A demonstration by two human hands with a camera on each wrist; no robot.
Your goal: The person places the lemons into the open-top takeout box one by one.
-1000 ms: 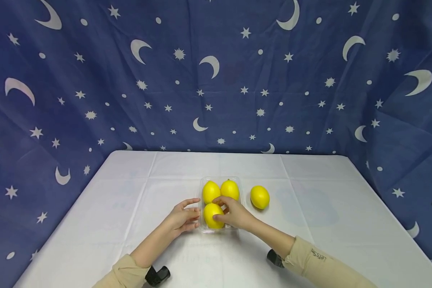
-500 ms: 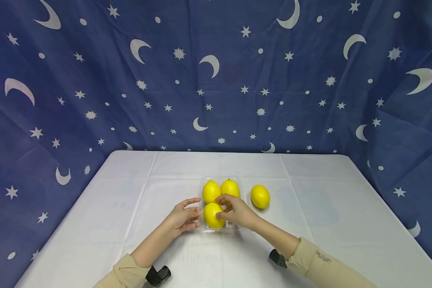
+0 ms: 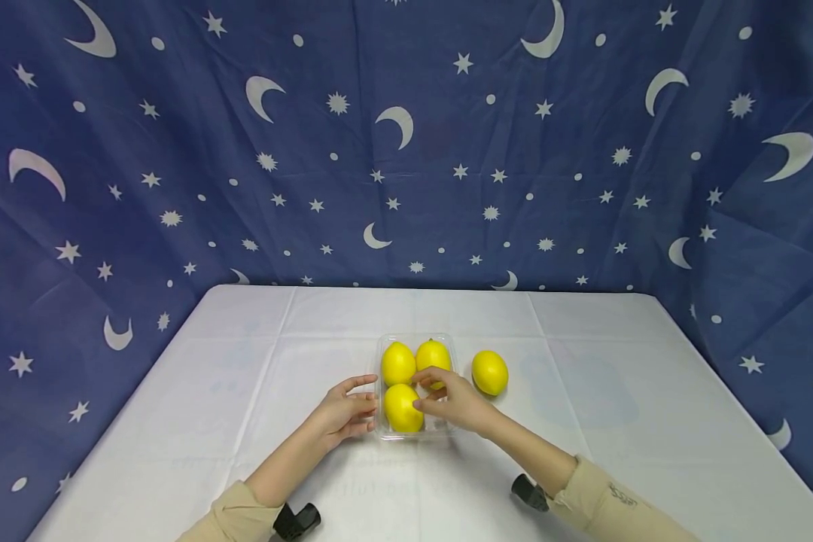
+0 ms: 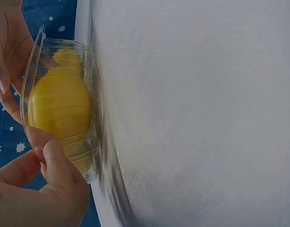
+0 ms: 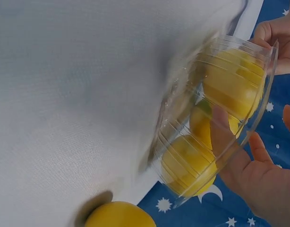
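Three yellow lemons sit in a clear plastic container (image 3: 388, 430) on the table: one at the front left (image 3: 403, 410), one at the back left (image 3: 397, 363) and one at the back right (image 3: 432, 354). My left hand (image 3: 342, 414) holds the container's left rim with bent fingertips. Over the front right part of the container is my right hand (image 3: 457, 403), fingers spread and curved, the thumb tip right beside the front lemon. Through the clear wall (image 5: 175, 127), the right wrist view shows one of its fingers inside. A loose lemon (image 3: 490, 372) lies right of the container.
A white cloth (image 3: 257, 361) with fold lines covers the table. Behind it hangs a dark blue curtain (image 3: 447, 248) printed with moons and stars. Black wrist devices (image 3: 298, 521) are worn under both forearms.
My right hand has let go of the front left lemon and drawn back slightly to the right. The left hand stays at the container's rim; the lemons keep their places.
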